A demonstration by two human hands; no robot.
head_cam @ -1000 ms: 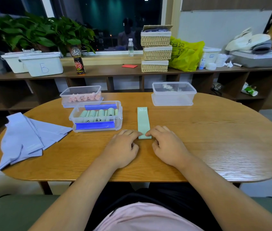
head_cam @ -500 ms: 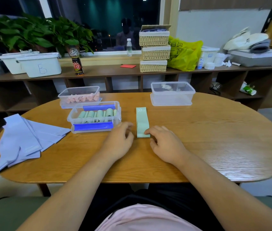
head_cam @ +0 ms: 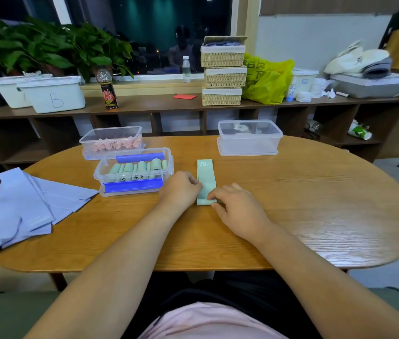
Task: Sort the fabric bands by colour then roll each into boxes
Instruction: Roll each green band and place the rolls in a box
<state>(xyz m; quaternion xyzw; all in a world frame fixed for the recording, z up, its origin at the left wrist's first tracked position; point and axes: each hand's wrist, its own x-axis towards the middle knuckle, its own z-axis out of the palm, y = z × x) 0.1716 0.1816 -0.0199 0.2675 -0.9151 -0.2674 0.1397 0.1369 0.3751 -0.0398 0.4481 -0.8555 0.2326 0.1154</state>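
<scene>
- Right hand (head_cam: 237, 209) has its grip closed on the near end of the mint-green band (head_cam: 205, 177). The fingers curl over the top, the thumb is tucked at the near edge, and the end looks doubled over on itself.
- Left hand (head_cam: 181, 189) sits knuckles-up with curled fingertips against the band's left edge. I cannot tell whether that grip actually pinches the fabric.
- Band lies flat on the counter (head_cam: 315, 204), running away from me, with "30" printed at its far end.
- Half a second ago the left hand had drawn off to the side, clear of the band; now it is back on the edge. The near end, flat a second ago, shows a first fold. I read that as the roll just starting, with nearly the whole length still to wind.
- Blue-clipped clear box (head_cam: 170, 162), just left of the band, holds a row of green rolls (head_cam: 142, 167); this one likely goes there too.
- Behind it is a clear box of pink rolls (head_cam: 111, 140), and a lidded clear box (head_cam: 249, 138) stands at the far right.
- Lavender bands (head_cam: 29, 204) lie unrolled in a loose pile at the far left, so that colour is yet to do.
</scene>
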